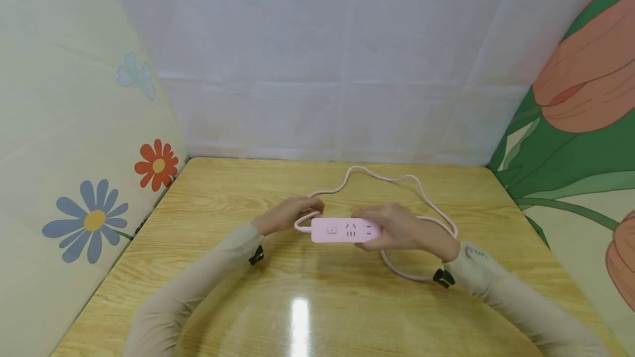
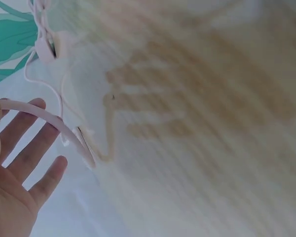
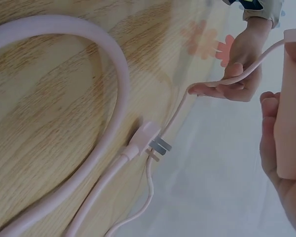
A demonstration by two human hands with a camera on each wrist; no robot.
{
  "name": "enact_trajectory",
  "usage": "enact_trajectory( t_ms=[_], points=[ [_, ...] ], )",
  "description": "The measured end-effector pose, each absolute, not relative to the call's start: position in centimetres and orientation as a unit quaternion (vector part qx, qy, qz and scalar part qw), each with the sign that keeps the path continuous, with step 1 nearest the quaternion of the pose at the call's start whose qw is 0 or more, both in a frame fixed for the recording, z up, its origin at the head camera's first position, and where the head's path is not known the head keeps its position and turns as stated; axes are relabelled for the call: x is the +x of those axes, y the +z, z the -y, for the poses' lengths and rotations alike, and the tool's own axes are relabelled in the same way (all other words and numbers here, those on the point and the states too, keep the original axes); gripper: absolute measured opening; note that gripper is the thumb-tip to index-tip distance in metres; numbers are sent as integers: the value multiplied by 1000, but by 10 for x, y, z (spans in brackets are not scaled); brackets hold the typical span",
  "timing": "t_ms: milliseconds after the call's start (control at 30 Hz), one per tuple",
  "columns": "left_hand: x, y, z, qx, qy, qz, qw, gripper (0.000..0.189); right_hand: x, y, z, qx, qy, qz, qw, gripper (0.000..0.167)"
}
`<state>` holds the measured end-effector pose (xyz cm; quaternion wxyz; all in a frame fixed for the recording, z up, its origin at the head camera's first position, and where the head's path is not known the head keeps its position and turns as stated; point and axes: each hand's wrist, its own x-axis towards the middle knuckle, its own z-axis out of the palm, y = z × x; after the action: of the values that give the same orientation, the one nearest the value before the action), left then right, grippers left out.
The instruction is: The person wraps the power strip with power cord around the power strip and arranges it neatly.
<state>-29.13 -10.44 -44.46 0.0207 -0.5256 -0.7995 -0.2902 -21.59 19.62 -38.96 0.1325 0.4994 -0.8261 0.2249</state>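
Observation:
A pink power strip (image 1: pixel 324 230) is held level above the table by my right hand (image 1: pixel 392 227), which grips its right end. The strip's switch and sockets face up. From its left end a pink cord (image 2: pixel 49 117) bends round to my left hand (image 1: pixel 290 215). Thumb and fingers of that hand pinch the cord, the other fingers spread in the left wrist view. In the right wrist view the cord's plug (image 3: pixel 147 136) lies on the table, its metal prongs showing. The right hand (image 3: pixel 269 143) shows there at the strip's edge.
The wooden table (image 1: pixel 238 302) carries the rest of the cord (image 1: pixel 382 174), looped behind and to the right of the hands. A white sheet (image 1: pixel 317 59) stands at the back, with flower-printed panels on the left and right.

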Motion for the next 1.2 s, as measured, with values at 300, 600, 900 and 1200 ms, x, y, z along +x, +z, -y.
enact_trajectory(
  t_ms=[300,600,900,1200],
  points=[
    [-294,-440,100,-524,-272,807,23,15,-214,-389,-201,489,250,827,118,50],
    [-298,-448,98,-541,-239,807,9,18,-210,-387,-204,510,222,821,129,46],
    [-301,-454,103,-546,-238,803,27,16,-210,-386,-205,518,236,812,130,47],
    [-299,-452,104,-544,-211,812,28,13,-211,-381,-207,527,245,799,157,47]
  ],
)
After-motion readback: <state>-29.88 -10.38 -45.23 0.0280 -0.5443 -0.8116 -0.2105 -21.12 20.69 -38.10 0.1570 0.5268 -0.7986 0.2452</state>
